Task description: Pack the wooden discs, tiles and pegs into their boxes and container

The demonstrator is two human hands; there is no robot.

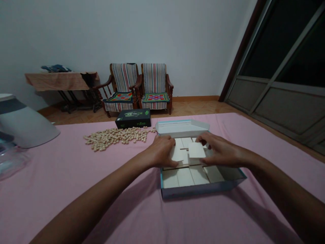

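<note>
An open blue-edged cardboard box [203, 189] lies in front of me, with rows of white square pieces [186, 176] inside. My right hand [217, 149] pinches one white square piece [196, 150] between thumb and fingers, raised slightly above the others. At the box's left side, my left hand [162, 150] has its thumb and fingers around another white square piece [179, 155]. The fingertips of both hands are partly hidden, and I cannot tell whether the squares are small boxes or thick cards.
The box's lid flap [181, 127] stands up at the back. Left of it lies a pile of small beige pieces [115, 137] by a black box [133, 118]. A white-grey container [25, 122] and clear plastic [11, 159] are far left on the pink cloth [122, 203].
</note>
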